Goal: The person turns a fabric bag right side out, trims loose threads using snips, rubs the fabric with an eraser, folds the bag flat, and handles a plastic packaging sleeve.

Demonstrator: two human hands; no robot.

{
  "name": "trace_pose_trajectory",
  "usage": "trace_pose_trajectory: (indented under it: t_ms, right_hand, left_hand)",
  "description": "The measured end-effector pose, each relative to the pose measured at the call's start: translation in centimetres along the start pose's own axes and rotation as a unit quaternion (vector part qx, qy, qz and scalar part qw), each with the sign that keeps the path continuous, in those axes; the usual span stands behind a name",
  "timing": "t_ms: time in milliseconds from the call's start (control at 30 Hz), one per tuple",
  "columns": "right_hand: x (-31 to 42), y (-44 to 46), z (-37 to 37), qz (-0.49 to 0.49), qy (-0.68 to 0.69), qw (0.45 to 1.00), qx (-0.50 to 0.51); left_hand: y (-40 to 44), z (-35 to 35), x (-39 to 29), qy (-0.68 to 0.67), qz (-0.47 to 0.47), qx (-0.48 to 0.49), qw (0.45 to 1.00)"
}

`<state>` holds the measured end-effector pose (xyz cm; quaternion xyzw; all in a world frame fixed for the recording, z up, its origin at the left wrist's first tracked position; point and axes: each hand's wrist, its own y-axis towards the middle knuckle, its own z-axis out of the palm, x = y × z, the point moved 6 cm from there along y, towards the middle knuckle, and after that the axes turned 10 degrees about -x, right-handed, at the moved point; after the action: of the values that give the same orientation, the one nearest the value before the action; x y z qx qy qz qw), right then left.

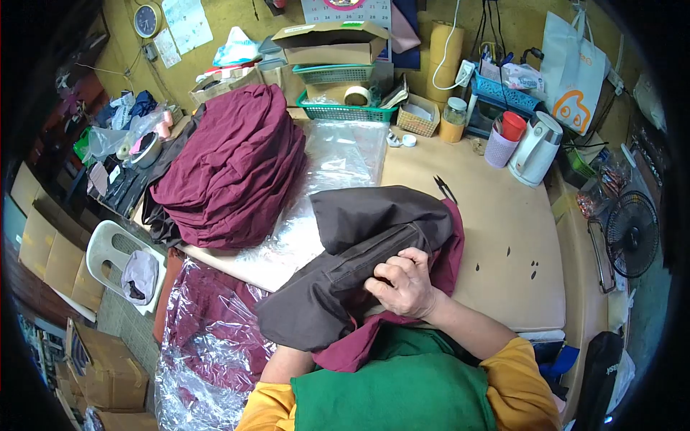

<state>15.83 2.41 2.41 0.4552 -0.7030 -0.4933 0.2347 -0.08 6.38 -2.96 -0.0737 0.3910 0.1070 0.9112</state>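
Saw green top (392, 395) nearest the camera, with yellow sleeves (521, 381) on both sides. Found dark garment (345, 255) just past the top, on the near part of the worktop (510, 215), with maroon cloth (453, 251) along the right and lower edges. Noted a long stitched strip (374, 253) set diagonally across the dark side.

Checked writing. Read date numbers on the wall calendar (352, 14), 29 included. Saw an orange logo on the white bag (571, 72) at back right, with lettering too small to read. Saw pale letters on the black bag (600, 381) at lower right; could not make out the word.

Checked fingers. Found right hand (402, 282) on top of the garment, with fingers (392, 274) curled close together and closed on dark cloth right at the stitched strip. Saw left forearm (286, 365) going in under the garment; left hand hidden, so could not tell whether spread or pinching.

Spotted black snips (445, 188) just beside the garment's far right edge. Saw maroon pile (230, 169) at far left, beside clear plastic sheet (345, 154); plastic-wrapped bundle (215, 345) at lower left. Logged kettle (535, 149), red cup (513, 126) and jar (453, 120) at back right.
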Motion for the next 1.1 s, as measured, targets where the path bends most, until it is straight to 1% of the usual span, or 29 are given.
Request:
trace_pose_trajectory:
  t_ms: [67,133,200,267,333,367,400,467,500,533,567,600,633,667,700,733,767,800,833,867,933,1000,1033,1067,1100]
  right_hand:
    - [0.1,0.5,-0.4,0.023,-0.008,0.999,-0.037]
    - [0.4,0.5,-0.6,0.024,-0.019,0.999,-0.019]
    - [0.5,0.0,-0.1,0.044,-0.035,0.998,0.036]
    - [0.1,0.4,-0.2,0.047,-0.021,0.998,0.043]
    - [-0.7,-0.6,0.7,0.105,0.148,0.975,0.129]
    - [-0.9,-1.2,0.6,0.118,0.195,0.951,0.208]
    - [-1.0,-2.4,0.0,0.119,0.193,0.952,0.207]
    - [0.0,-6.7,0.3,0.093,0.199,0.893,0.392]
    - [-0.5,-6.6,-0.2,0.092,0.197,0.894,0.391]
    - [-1.3,-6.0,-0.9,0.150,0.280,0.886,0.337]
    - [-2.1,-5.2,-1.7,0.206,0.362,0.865,0.280]
    - [-3.8,-4.6,-2.4,0.350,0.387,0.819,0.239]
    - [-5.4,-4.7,-2.2,0.490,0.416,0.759,0.104]
    - [-6.5,-4.1,-3.3,0.517,0.445,0.732,0.000]
    - [-5.5,-1.8,-3.1,0.465,0.421,0.779,-0.015]
    - [-4.5,0.5,-3.0,0.411,0.390,0.823,-0.034]
    - [-3.4,2.7,-2.9,0.358,0.356,0.861,-0.056]
    - [-2.0,3.6,-2.7,0.266,0.285,0.920,-0.040]
    - [-2.3,3.0,-2.8,0.264,0.266,0.921,-0.105]
    - [-3.6,1.5,-2.9,0.322,0.274,0.895,-0.142]
    - [-4.3,-0.2,-3.4,0.343,0.244,0.894,-0.157]
    - [-1.8,-1.8,-0.7,0.298,0.279,0.913,-0.024]
    - [-0.4,-1.0,0.5,0.204,0.251,0.946,-0.011]
    - [-0.1,-0.5,1.7,0.163,0.228,0.960,-0.005]
    - [-0.9,-0.3,2.5,0.159,0.216,0.963,0.002]
  left_hand:
    - [0.1,0.3,0.0,0.004,0.004,-0.001,1.000]
    - [0.2,0.3,0.1,0.004,0.009,-0.005,1.000]
    - [0.2,0.0,-0.4,0.011,0.021,-0.012,1.000]
    - [0.3,-0.5,-1.7,0.017,0.045,-0.022,0.999]
    - [0.6,-1.3,-4.0,0.035,0.085,-0.044,0.995]
    - [1.1,-1.5,-5.4,0.047,0.109,-0.055,0.991]
    - [1.5,-1.9,-7.6,0.067,0.149,-0.073,0.984]
    - [2.2,-2.2,-11.2,0.121,0.228,-0.106,0.960]
    - [2.2,-1.7,-12.7,0.168,0.278,-0.116,0.939]
    - [1.9,-0.6,-13.7,0.230,0.336,-0.114,0.906]
    - [0.9,0.8,-14.4,0.284,0.393,-0.103,0.868]
    - [-0.7,2.7,-14.6,0.340,0.439,-0.053,0.830]
    - [-1.7,5.1,-14.2,0.402,0.471,0.015,0.786]
    - [-2.7,7.6,-13.2,0.464,0.487,0.096,0.734]
    - [-2.6,9.4,-11.4,0.526,0.482,0.163,0.681]
    - [-2.6,10.3,-10.0,0.557,0.475,0.193,0.653]
    - [-1.7,10.6,-9.1,0.578,0.470,0.203,0.635]
    - [-1.0,10.7,-9.0,0.581,0.474,0.200,0.631]
    - [-0.5,10.8,-9.4,0.579,0.480,0.192,0.631]
    - [-0.1,10.9,-10.0,0.571,0.488,0.180,0.635]
    - [0.0,11.3,-11.0,0.554,0.502,0.161,0.645]
    - [-1.3,12.7,-10.8,0.539,0.511,0.171,0.648]
    - [-2.4,14.0,-8.9,0.553,0.482,0.273,0.622]
    - [-3.9,15.2,-6.6,0.559,0.448,0.372,0.590]
    - [-6.2,16.4,-5.3,0.573,0.449,0.412,0.548]
